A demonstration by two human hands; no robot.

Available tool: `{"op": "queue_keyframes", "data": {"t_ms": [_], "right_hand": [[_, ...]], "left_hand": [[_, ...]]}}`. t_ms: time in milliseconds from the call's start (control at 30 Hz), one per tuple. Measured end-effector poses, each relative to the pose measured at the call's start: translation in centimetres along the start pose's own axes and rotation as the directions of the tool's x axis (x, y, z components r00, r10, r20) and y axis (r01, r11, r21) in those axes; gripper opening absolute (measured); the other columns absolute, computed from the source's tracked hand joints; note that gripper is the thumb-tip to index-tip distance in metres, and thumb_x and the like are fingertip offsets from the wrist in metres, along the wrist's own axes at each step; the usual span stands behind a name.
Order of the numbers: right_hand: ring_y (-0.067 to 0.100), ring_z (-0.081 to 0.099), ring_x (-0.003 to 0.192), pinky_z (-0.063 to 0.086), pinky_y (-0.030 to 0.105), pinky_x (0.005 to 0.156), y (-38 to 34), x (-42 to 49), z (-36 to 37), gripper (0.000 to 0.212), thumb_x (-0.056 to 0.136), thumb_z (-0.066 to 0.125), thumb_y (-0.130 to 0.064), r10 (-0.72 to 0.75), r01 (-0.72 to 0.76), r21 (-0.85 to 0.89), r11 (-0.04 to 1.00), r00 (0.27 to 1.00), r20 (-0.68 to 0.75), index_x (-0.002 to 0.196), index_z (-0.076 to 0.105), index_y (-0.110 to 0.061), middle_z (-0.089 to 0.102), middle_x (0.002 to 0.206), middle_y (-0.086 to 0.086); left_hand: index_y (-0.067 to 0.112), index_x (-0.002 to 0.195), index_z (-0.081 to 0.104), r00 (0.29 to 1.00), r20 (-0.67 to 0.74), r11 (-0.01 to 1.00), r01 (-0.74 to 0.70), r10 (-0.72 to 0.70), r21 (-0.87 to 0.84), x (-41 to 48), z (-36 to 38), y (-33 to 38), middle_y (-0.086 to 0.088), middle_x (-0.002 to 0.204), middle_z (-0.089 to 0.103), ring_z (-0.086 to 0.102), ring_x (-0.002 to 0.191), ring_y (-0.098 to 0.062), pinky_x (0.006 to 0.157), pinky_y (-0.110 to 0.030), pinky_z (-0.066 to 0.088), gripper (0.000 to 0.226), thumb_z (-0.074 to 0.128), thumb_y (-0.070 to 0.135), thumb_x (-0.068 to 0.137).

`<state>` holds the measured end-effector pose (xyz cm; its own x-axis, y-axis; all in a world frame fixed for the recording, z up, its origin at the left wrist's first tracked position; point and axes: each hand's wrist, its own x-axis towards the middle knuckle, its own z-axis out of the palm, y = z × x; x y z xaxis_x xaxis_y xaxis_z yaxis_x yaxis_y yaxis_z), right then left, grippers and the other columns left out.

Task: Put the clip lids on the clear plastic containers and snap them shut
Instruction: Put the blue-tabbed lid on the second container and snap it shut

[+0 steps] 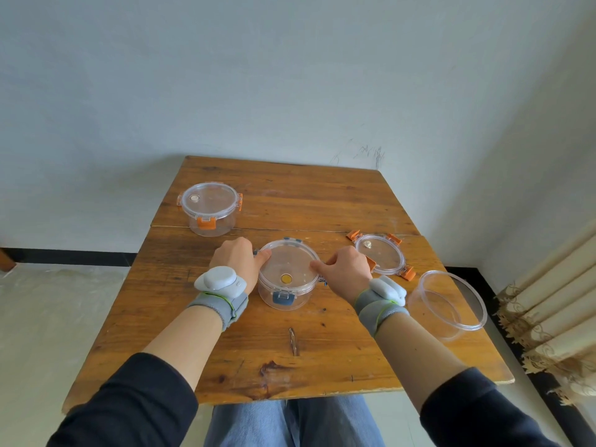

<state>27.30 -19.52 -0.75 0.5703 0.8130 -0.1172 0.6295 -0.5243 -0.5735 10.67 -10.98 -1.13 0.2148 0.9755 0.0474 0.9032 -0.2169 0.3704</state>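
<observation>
A clear round container with a blue-clip lid stands in the middle of the wooden table. My left hand grips its left side, thumb on the lid rim. My right hand grips its right side, fingers over the clip there. The front blue clip is folded down. At the back left stands a second container with its orange-clip lid on and clips down. A loose orange-clip lid lies flat to the right. An empty clear container without a lid sits near the right edge.
A small metal piece lies on the table in front of the middle container. The table's right edge is close to the open container, with a curtain beyond it. A wall stands behind the table.
</observation>
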Motion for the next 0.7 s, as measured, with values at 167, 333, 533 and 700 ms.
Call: {"op": "queue_keyframes", "data": {"t_ms": [167,333,533,700], "right_hand": [[0.023,0.06,0.058,0.056,0.032,0.06,-0.1,0.3,0.1,0.042,0.08,0.072,-0.036,0.093,-0.094,0.084,0.992,0.996,0.015,0.078,0.071,0.006,0.069,0.066,0.01],[0.024,0.073,0.059,0.063,0.037,0.068,0.0,0.5,0.1,0.035,0.077,0.074,-0.028,0.179,-0.191,0.241,0.951,0.981,0.07,0.085,0.071,0.006,0.073,0.062,0.014],[0.028,0.068,0.048,0.062,0.037,0.06,-0.3,0.8,-0.3,0.024,0.076,0.077,-0.014,0.233,-0.296,0.357,0.886,0.95,0.209,0.079,0.061,0.004,0.068,0.061,0.018],[0.019,0.056,0.035,0.047,0.024,0.039,-0.4,0.4,-0.9,0.036,0.087,0.071,-0.028,0.192,-0.397,0.316,0.862,0.831,0.521,0.071,0.055,0.0,0.059,0.05,0.011]], "left_hand": [[0.004,0.069,0.066,0.997,0.018,0.995,0.073,-0.072,-0.07,0.3,0.1,0.4,-0.008,0.062,0.055,0.052,0.06,-0.026,0.05,-0.03,0.033,0.048,0.061,0.048,0.086],[0.001,0.07,0.072,0.992,0.063,0.973,0.121,-0.111,-0.194,0.6,0.1,0.1,-0.009,0.061,0.064,0.053,0.057,-0.025,0.054,-0.03,0.038,0.048,0.065,0.047,0.083],[0.01,0.092,0.077,0.991,0.086,0.911,0.13,-0.105,-0.391,1.1,0.2,-0.1,-0.006,0.09,0.073,0.062,0.082,-0.024,0.073,-0.028,0.044,0.027,0.065,0.034,0.086],[0.013,0.13,0.058,0.954,0.298,0.548,0.256,-0.011,-0.797,2.2,0.3,0.5,-0.006,0.136,0.058,0.053,0.124,-0.02,0.098,-0.028,0.038,0.047,0.066,0.009,0.084]]}}
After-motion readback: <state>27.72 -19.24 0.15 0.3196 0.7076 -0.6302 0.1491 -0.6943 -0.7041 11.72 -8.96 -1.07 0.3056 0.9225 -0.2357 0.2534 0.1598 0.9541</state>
